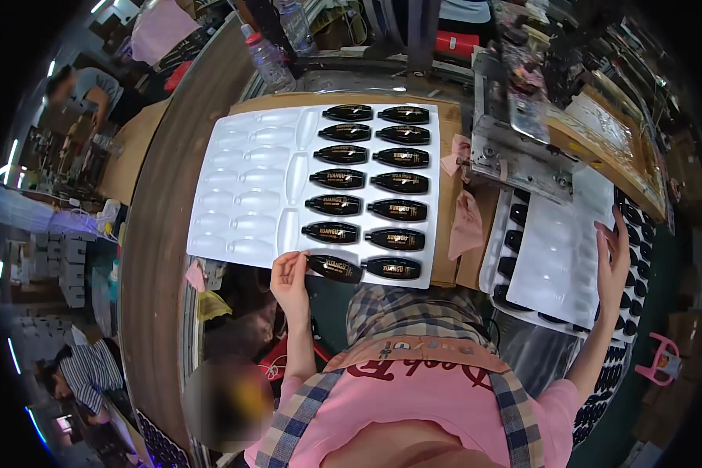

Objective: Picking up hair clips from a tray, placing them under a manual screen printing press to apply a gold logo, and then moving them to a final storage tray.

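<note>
A white moulded tray (246, 183) lies in front of me, its right half holding two columns of glossy black bottles (398, 209) with gold print. The hollows in its left half hold nothing. At the near edge, my left hand (290, 279) is closed on the narrow neck end of a black bottle (335, 267), which sits slightly tilted compared with its neighbours. My right hand (615, 253) is off to the right, thumb and fingers stretched out and apart. It is beside the right edge of a second white tray (558, 257), which lies over more black bottles.
A metal machine fixture (515, 160) with a wood-edged frame (600, 156) stands at the back right. Pink cloths (466, 226) hang by the cardboard (444, 269). A clear bottle (267, 58) stands beyond the tray. Further right are a pink stool (663, 360) and many black bottles.
</note>
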{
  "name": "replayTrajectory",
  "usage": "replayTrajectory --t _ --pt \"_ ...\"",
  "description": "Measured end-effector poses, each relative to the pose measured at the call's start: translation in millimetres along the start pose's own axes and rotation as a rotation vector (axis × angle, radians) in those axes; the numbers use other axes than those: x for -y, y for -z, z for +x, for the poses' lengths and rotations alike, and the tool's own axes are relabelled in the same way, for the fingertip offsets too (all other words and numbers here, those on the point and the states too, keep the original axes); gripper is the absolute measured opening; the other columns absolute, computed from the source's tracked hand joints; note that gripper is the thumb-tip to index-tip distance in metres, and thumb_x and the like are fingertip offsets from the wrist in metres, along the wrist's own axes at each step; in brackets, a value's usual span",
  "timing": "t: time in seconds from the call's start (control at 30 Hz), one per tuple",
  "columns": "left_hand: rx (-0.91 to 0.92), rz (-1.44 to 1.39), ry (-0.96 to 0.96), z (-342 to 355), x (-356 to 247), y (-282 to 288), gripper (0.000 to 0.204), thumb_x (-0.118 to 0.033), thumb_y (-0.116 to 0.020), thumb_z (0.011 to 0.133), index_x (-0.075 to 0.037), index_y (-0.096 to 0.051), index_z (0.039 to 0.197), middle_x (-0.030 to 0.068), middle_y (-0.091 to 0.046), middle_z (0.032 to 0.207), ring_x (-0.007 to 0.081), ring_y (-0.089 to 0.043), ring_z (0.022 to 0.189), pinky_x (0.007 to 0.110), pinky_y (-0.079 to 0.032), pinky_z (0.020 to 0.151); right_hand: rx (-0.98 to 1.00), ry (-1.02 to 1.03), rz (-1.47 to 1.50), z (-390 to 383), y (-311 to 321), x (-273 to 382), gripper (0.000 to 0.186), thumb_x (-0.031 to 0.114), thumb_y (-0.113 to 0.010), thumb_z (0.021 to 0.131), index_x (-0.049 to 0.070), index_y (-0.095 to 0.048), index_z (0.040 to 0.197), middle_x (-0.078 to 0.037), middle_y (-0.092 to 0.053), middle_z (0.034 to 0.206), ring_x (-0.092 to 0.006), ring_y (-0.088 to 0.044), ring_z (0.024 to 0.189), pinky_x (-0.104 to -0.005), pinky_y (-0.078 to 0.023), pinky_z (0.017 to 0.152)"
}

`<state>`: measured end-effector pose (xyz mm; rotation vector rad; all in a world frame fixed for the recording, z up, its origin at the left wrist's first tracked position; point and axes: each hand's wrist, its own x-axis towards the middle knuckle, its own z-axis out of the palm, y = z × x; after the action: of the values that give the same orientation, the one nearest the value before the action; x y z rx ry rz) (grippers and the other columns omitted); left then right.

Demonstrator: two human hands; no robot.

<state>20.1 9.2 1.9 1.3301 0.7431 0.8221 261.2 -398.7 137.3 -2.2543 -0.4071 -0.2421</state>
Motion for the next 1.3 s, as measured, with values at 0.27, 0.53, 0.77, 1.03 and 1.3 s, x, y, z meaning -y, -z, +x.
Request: replayTrajectory --t 0.27,0.53,0.77,1.03,1.3 --pt "-0.119 0.178 -0.160 6.2 11.7 -13.3 0.011 -0.003 -0.053 0.082 0.004 -0.054 0.091 0.0084 -0.060 0.084 0.0095 -0.054 0.077 0.019 -0.041 0.069 -0.113 0.010 0.024 -7.1 21.4 -10.7 0.037 0.007 -0.051 0.083 0.000 -0.043 0.119 -0.011 -0.049 0.118 -0.0160 -0.056 0.093 -0.0259 -0.042 0.081" --pt "-0.057 0.527 -0.345 4.5 28.8 -7.7 0.018 -0.002 -0.050 0.084 0.005 -0.055 0.099 0.0111 -0.059 0.096 0.0153 -0.056 0.084 0.025 -0.043 0.076 -0.330 -0.247 -0.169 -35.8 81.5 -43.1 0.032 0.016 -0.054 0.083 0.004 -0.051 0.112 -0.007 -0.060 0.080 -0.0120 -0.055 0.067 -0.0217 -0.041 0.058" --pt "-0.191 0.591 -0.574 18.1 -18.6 -37.4 0.017 -0.004 -0.049 0.085 0.006 -0.055 0.098 0.0118 -0.058 0.096 0.0191 -0.054 0.087 0.029 -0.041 0.081 -0.254 -0.326 -0.347 -61.7 97.7 -98.3 0.030 0.019 -0.055 0.082 -0.001 -0.053 0.103 -0.015 -0.060 0.093 -0.0206 -0.060 0.077 -0.0274 -0.046 0.064" --pt "0.202 0.282 -0.769 36.5 -58.1 -137.0 0.018 0.001 -0.045 0.086 0.005 -0.052 0.101 0.0134 -0.058 0.093 0.0171 -0.056 0.084 0.027 -0.043 0.079 -0.340 -0.296 -0.521 15.5 143.0 -201.2 0.045 0.034 -0.056 0.078 0.001 -0.051 0.108 -0.020 -0.056 0.101 -0.0310 -0.054 0.092 -0.0347 -0.041 0.080" --pt "0.417 0.403 -0.904 23.6 -78.2 -186.6 0.018 0.010 -0.049 0.076 0.004 -0.055 0.091 0.0137 -0.060 0.080 0.0228 -0.058 0.072 0.030 -0.044 0.070 -0.347 -0.333 -0.697 96.9 169.9 -285.8 0.063 0.051 -0.052 0.075 0.002 -0.047 0.114 -0.023 -0.050 0.111 -0.0351 -0.049 0.103 -0.0382 -0.038 0.087"
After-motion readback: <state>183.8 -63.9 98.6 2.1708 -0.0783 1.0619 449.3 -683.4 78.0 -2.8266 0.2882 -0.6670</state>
